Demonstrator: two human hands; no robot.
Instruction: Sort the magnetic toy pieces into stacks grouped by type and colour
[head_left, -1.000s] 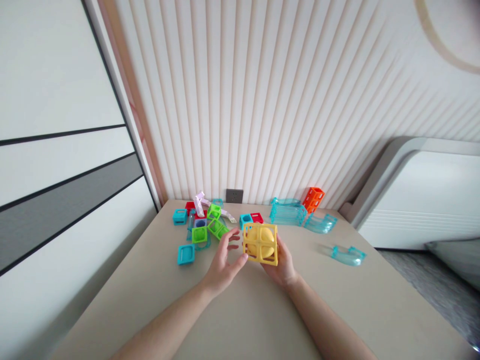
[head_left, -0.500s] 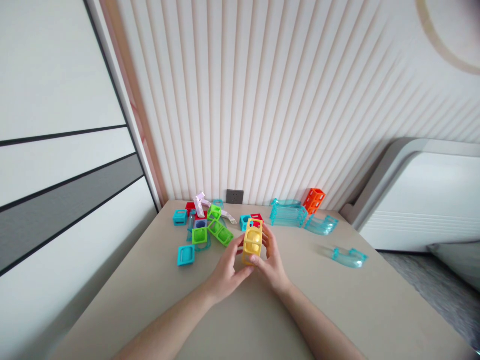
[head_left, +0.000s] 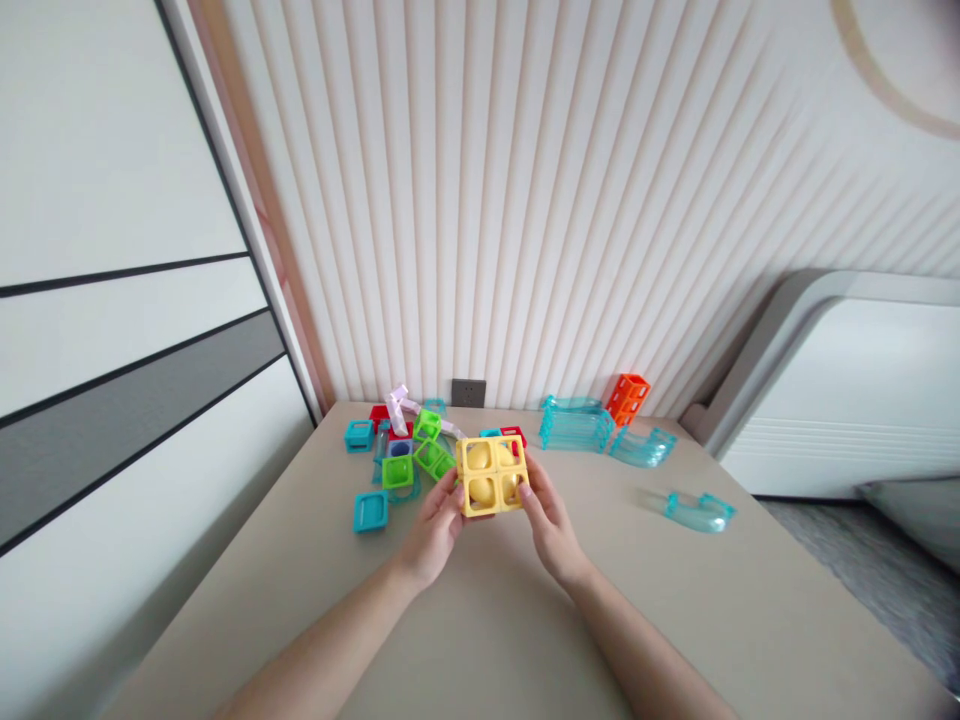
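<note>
Both mine: left hand (head_left: 431, 530) and right hand (head_left: 551, 525) grip 1 yellow block (head_left: 491, 475) | teal cubes (head_left: 371, 510) at left: 2 | orange block (head_left: 628, 398): 1 | lone track (head_left: 699, 510): 1

Setting: a room in a home, seemingly a bedroom or playroom. Cream ribbed panelling (head_left: 525, 200) is covering the back wall, with a wall socket (head_left: 469, 392) sitting just above a plain beige table (head_left: 300, 600). White cabinet fronts with a grey band (head_left: 112, 390) are running along the left. A padded white headboard-like piece (head_left: 847, 400) is standing at right. Toy construction parts are lying about the tabletop: coloured open cubes (head_left: 397, 470), clear teal track sections (head_left: 576, 428) and an orange block (head_left: 628, 397). A yellow grid block (head_left: 491, 476) is being held above them.
</note>
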